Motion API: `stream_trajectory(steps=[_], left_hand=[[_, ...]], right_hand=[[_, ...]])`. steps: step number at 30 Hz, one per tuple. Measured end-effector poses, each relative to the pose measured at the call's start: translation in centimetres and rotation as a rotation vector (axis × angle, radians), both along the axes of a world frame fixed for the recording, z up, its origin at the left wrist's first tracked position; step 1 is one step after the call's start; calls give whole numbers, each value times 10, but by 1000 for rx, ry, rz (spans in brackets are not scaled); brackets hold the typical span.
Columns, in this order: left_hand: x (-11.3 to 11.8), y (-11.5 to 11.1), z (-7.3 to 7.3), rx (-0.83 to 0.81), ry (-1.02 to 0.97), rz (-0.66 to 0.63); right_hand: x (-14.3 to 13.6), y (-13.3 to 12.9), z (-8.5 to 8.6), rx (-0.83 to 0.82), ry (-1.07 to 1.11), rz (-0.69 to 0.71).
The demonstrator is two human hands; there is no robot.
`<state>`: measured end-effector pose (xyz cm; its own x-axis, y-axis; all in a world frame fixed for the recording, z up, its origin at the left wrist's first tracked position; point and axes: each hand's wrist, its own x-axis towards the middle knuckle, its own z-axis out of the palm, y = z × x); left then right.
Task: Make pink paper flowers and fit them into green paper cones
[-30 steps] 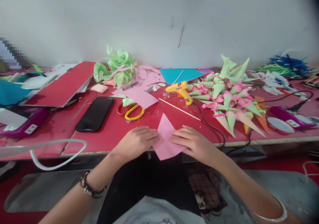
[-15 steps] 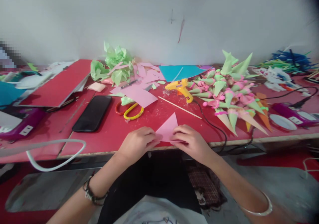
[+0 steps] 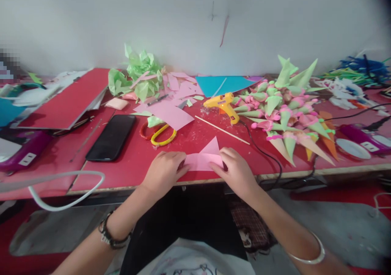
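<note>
A piece of pink paper (image 3: pixel 201 161) is held near the table's front edge, its lower part folded up into a wide band with a pointed corner sticking up behind. My left hand (image 3: pixel 167 168) pinches the band's left end between thumb and fingers. At the other end my right hand (image 3: pixel 235 170) grips the paper, thumb in front and fingers behind. Beyond the hands lie scissors (image 3: pixel 164 135) with yellow and red handles, partly under pink paper scraps (image 3: pixel 174 114). A thin wooden stick (image 3: pixel 222 129) and a yellow glue gun (image 3: pixel 222 104) are further back.
On the red table (image 3: pixel 137 165), a black phone (image 3: pixel 111 138) lies to the left. Several pink and green paper cones (image 3: pixel 285 118) are heaped at the right, near a cord (image 3: pixel 262 152). Crumpled green paper (image 3: pixel 142 69) and a blue sheet (image 3: pixel 226 85) sit by the wall.
The near edge of the pink paper has come up into a visible folded band. My hands have moved slightly apart along it, and the view has shifted a little.
</note>
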<state>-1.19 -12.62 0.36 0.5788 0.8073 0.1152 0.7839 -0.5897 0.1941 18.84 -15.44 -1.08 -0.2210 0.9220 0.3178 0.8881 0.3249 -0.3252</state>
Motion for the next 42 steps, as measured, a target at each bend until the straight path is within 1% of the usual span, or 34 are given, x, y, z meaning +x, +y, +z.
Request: stream_trajectory(steps=[2,3,4,6,8,9,10,14,17,18,20,22,24,29,34,37,42], left_hand=[[-2,0,2,48,8,5],[-2,0,3,97,16,-14],[-2,0,4,152,35,-64],[-1,2,7,229,98,-258],[-2,3,9,249,162,-476],[-3,5,10,249,182,-547],[-4,5,10,245,195,-586],[-20,7,9,221,203,-575],[-34,6,9,198,190,-539],[-38,5,10,190,185,-526],[-42,3,11,177,171,-505],[-43,2,13,165,162,-495],[-42,2,14,153,154,-488],[-41,3,16,112,142,-488],[-44,6,16,60,128,-477],[-44,6,17,39,126,-466],[-40,4,17,54,139,-470]], right_hand=[[-1,0,0,15,-36,3],[-1,0,1,16,-47,7],[-1,0,1,15,-56,8],[-2,1,1,14,-71,7],[-2,1,1,14,-79,7],[-1,2,1,17,-80,7],[-1,2,0,21,-78,6],[0,1,0,15,-76,0],[-1,-3,0,105,-101,12],[-1,-4,0,157,-144,48],[-3,-6,1,239,-274,182],[-5,-8,0,261,-386,321],[-4,-9,0,259,-428,380],[9,-16,2,278,-424,356],[26,-30,9,195,-456,282],[31,-36,13,169,-443,264],[36,-41,14,193,-429,243]])
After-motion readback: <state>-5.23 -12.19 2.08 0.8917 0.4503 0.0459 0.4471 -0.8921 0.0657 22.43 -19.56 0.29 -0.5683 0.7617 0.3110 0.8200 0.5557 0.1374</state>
